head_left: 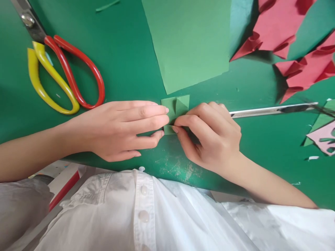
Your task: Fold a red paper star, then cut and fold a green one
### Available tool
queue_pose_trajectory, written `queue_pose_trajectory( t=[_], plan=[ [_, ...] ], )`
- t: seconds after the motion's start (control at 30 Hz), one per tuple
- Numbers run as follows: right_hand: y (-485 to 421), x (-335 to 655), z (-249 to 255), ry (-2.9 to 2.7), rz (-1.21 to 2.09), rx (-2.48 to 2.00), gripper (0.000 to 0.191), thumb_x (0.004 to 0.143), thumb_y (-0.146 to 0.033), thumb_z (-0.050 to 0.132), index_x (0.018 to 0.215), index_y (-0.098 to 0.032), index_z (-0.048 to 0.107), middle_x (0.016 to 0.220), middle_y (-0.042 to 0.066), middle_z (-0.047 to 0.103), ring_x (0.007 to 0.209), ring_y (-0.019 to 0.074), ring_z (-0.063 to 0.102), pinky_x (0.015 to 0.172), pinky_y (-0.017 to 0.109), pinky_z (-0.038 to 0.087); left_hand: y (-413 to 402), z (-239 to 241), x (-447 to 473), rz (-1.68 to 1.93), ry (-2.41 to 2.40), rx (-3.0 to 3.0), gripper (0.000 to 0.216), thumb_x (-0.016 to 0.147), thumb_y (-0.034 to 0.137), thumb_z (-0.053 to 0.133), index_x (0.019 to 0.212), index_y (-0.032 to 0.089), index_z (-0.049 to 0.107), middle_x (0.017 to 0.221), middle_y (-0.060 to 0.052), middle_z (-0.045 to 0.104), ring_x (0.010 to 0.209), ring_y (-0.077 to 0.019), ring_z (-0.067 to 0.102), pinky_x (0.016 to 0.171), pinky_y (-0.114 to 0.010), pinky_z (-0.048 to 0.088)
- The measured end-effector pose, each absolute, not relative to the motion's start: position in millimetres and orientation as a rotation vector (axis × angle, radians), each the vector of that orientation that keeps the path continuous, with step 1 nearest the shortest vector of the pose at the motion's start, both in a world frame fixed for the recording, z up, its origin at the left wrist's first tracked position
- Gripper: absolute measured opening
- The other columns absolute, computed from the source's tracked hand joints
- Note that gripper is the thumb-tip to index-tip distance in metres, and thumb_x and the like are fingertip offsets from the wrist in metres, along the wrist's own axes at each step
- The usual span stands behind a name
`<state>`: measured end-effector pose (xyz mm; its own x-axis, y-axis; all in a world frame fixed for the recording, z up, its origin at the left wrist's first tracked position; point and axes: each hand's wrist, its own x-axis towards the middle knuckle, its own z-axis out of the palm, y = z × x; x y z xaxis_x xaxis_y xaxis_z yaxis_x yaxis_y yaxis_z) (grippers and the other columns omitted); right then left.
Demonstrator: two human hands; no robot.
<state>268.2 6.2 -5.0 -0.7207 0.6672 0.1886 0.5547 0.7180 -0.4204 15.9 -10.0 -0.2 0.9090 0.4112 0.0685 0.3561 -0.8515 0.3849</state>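
A small square of folded green paper (171,108) lies on the table by its front edge, with creases and a raised triangular flap. My left hand (128,127) lies flat with fingers stretched out, its fingertips on the paper's left edge. From the right, my right hand (213,134) pinches the lower part of the paper between thumb and forefinger. The other fingers of that hand are curled, and part of the paper is hidden beneath them. Just beyond both hands is a larger sheet of green paper (193,42).
Scissors (62,75) with red and yellow handles lie at the left. Folded red paper pieces (277,28) stand at the far right. A slim silver tool (261,111) lies right of my right hand, near a pink paper cut-out (323,137). Dust specks the green table (125,69).
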Motion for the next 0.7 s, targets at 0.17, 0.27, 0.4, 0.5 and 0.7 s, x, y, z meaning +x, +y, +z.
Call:
queue_pose_trajectory(
  t=[0.17, 0.27, 0.4, 0.5, 0.7],
  plan=[
    [5.1, 267.5, -7.0, -2.607, 0.468, -0.971, 0.015, 0.094, -0.02, 0.055, 0.08, -0.019, 0.061, 0.073, 0.002, 0.059, 0.064, 0.0141, 0.043, 0.061, 0.032, 0.034, -8.4, 0.9, 15.5, 0.187, 0.561, 2.724, 0.037, 0.089, 0.043, 0.048, 0.119, 0.023, 0.057, 0.137, -0.006, 0.06, 0.138, -0.0263, 0.051, 0.121, -0.04, 0.046],
    [4.1, 267.2, -8.1, -2.6, 0.458, -0.969, 0.014, 0.093, -0.02, 0.056, 0.08, -0.019, 0.06, 0.072, 0.002, 0.058, 0.064, 0.0142, 0.042, 0.062, 0.032, 0.033, -8.3, 1.2, 15.7, 0.137, 0.551, 2.75, 0.037, 0.091, 0.043, 0.046, 0.121, 0.025, 0.057, 0.137, -0.005, 0.061, 0.141, -0.0249, 0.049, 0.123, -0.04, 0.043],
    [3.4, 267.7, -8.5, -2.608, 0.436, -0.969, 0.014, 0.094, -0.02, 0.054, 0.08, -0.019, 0.059, 0.072, 0.002, 0.057, 0.064, 0.0143, 0.043, 0.062, 0.032, 0.033, -9.2, 1.1, 16.4, 0.136, 0.539, 2.787, 0.042, 0.092, 0.046, 0.043, 0.124, 0.021, 0.057, 0.139, -0.007, 0.06, 0.141, -0.0254, 0.048, 0.122, -0.041, 0.044],
    [3.0, 268.0, -8.8, -2.619, 0.412, -0.981, 0.015, 0.095, -0.02, 0.053, 0.081, -0.02, 0.058, 0.072, 0.002, 0.058, 0.064, 0.0143, 0.041, 0.062, 0.031, 0.033, -10.1, 1.4, 17.0, 0.194, 0.536, 2.779, 0.043, 0.094, 0.041, 0.045, 0.127, 0.016, 0.056, 0.138, -0.007, 0.06, 0.139, -0.0265, 0.05, 0.123, -0.041, 0.044],
    [2.9, 267.8, -9.9, -2.604, 0.427, -0.96, 0.012, 0.093, -0.02, 0.055, 0.081, -0.019, 0.057, 0.072, 0.002, 0.056, 0.064, 0.0146, 0.04, 0.062, 0.032, 0.032, -10.8, 4.0, 17.1, 0.189, 0.551, 2.801, 0.041, 0.096, 0.042, 0.043, 0.128, 0.02, 0.058, 0.132, 0.0, 0.065, 0.136, -0.0237, 0.053, 0.123, -0.04, 0.044]
  ],
)
